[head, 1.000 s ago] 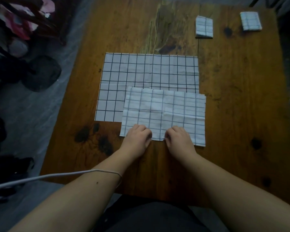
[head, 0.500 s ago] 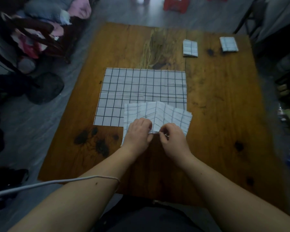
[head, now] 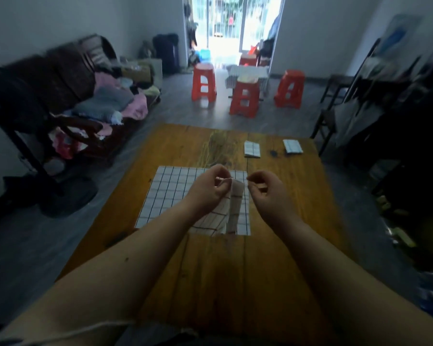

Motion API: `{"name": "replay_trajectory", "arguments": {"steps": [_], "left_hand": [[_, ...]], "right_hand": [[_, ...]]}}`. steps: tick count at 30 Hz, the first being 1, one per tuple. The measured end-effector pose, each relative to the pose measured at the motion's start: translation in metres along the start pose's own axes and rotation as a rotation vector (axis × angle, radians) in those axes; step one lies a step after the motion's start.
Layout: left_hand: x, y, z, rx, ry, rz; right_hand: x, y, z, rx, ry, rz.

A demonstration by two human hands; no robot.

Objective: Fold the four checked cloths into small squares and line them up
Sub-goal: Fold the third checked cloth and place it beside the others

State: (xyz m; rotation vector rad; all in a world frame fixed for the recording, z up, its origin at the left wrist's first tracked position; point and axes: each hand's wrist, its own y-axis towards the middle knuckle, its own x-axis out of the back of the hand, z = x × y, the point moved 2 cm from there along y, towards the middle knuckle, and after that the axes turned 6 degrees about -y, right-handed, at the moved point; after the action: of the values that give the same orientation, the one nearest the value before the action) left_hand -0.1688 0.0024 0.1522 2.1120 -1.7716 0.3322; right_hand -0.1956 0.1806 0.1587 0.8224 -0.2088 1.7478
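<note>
**Cloth 3 lifted off the table, mid-fold**

Cloth 3 [head: 229, 208] now hangs in the air between both hands, above the near edge of the flat cloth [head: 175, 193]. 1 s ago it lay spread on the table [head: 205, 270] with both hands pressing its near hem; 0.5 s ago the hem was being gathered. Now it droops in a narrow, doubled strip, lower end near or touching the flat cloth.

Left hand [head: 209, 188]: fingers pinched together on the strip's top edge. Right hand [head: 260, 189]: fingers curled and closed at the top right corner; the pinch seems to hold the cloth's edge, though the contact is small and blurred.

Camera has tilted up; the room is in view.

2 folded squares [head: 252, 149] [head: 292, 146] sit at the far right of the table, near each other but apart, in a rough row.

Judgement: 2 of 4 done, the 3rd partway, the 4th untouched. Lifting suggests the halves are being aligned before laying the strip down for the next fold. Risk: edges slipping out of register while airborne.
</note>
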Motion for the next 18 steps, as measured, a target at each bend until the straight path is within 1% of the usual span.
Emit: {"name": "replay_trajectory", "arguments": {"steps": [3,6,8,12,15,18], "left_hand": [[0.014,0.006,-0.046,-0.127,-0.022,0.050],[0.031,0.010,-0.084,-0.216,-0.052,0.087],[0.043,0.009,-0.103,-0.228,-0.078,0.100],[0.061,0.002,-0.125,-0.205,-0.127,0.131],[0.066,-0.003,-0.132,-0.189,-0.134,0.172],[0.071,-0.002,-0.137,-0.195,-0.094,0.185]], "right_hand": [[0.029,0.013,0.031,0.063,0.073,-0.001],[0.054,0.023,0.060,0.111,0.075,0.027],[0.067,0.026,0.076,0.140,0.047,0.024],[0.083,0.019,0.097,0.221,-0.131,-0.042],[0.085,0.017,0.105,0.245,-0.145,-0.028],[0.084,0.019,0.106,0.217,-0.133,-0.012]]}}
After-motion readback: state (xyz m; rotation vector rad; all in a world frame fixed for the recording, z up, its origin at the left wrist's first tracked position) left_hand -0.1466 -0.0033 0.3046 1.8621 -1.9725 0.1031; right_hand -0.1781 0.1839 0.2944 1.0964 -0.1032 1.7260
